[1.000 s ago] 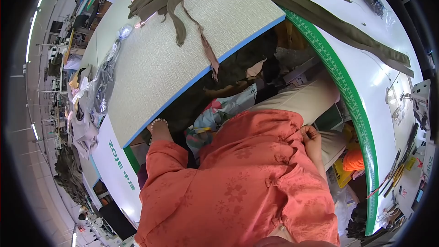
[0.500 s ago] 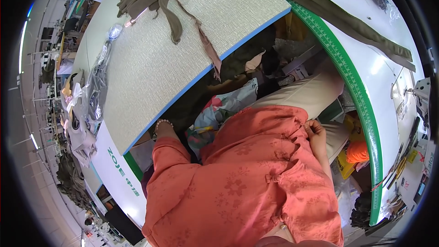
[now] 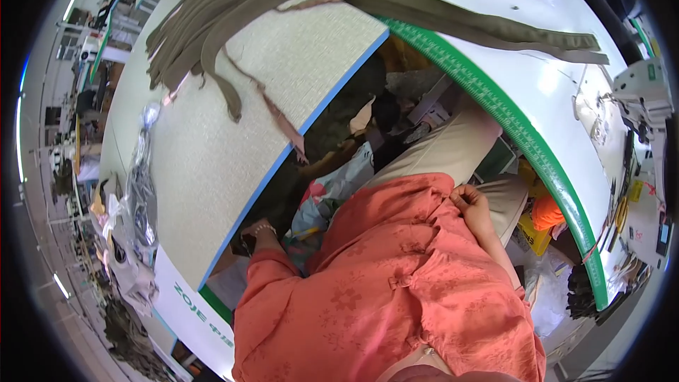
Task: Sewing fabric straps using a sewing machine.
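My right hand (image 3: 472, 206) rests on my lap at the hem of my coral top (image 3: 353, 276). Its fingers are curled closed; whether cloth or something small is pinched in them is hidden. My left hand (image 3: 259, 228), with a beaded bracelet at the wrist, reaches beside the blue edge of the pale textured board (image 3: 212, 163). Shadow and the board's edge hide its fingers. Long olive fabric strips (image 3: 205, 25) lie bunched across the far side of the board and onto the white table. A frayed brownish strip (image 3: 272, 106) hangs over the blue edge.
A green measuring tape (image 3: 495, 95) runs along the curved table edge. Plastic bags (image 3: 346, 173) and cloth fill the gap beneath. A sewing machine (image 3: 643, 95) stands at right, with scissors (image 3: 621, 213) nearby. Clear plastic wrapping (image 3: 141, 177) lies at left.
The whole view has turned, so the board and strips sit lower and further left. My left hand is further into the shadow by the board's edge. My right hand stays closed at the hem.
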`<state>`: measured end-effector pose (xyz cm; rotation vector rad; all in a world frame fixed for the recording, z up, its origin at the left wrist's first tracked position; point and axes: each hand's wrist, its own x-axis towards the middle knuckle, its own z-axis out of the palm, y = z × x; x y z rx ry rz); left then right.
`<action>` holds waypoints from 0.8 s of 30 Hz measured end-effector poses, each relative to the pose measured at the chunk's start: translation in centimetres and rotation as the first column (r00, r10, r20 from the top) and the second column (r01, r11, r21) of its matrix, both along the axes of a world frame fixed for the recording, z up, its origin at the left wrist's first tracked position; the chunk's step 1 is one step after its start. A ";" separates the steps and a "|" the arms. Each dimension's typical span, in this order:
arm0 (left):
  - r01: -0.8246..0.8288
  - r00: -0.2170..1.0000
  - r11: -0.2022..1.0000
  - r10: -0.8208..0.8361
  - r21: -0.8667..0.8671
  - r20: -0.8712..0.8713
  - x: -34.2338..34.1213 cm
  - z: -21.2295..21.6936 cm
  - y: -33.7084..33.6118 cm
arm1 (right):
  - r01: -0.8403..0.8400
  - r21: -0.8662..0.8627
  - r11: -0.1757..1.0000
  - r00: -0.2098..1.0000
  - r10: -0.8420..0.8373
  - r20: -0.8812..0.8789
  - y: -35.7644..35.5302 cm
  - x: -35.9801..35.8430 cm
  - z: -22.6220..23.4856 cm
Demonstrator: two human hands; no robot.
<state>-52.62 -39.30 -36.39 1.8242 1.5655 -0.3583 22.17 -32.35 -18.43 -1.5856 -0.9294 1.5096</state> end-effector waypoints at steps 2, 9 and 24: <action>-0.155 0.820 0.948 -0.033 -0.279 -0.571 8.8 -7.1 -2.6 | 0.024 0.019 1.000 0.999 -0.024 0.043 -0.3 -0.5 -0.3; 0.002 0.629 0.867 -0.388 -0.498 -0.673 10.9 -4.5 3.2 | -0.055 0.002 0.998 0.993 0.054 0.103 -0.6 -0.1 0.3; -0.508 0.809 0.861 0.474 -0.008 -0.347 31.0 13.2 21.1 | -0.424 0.578 0.697 0.626 -0.236 0.743 15.9 6.3 20.3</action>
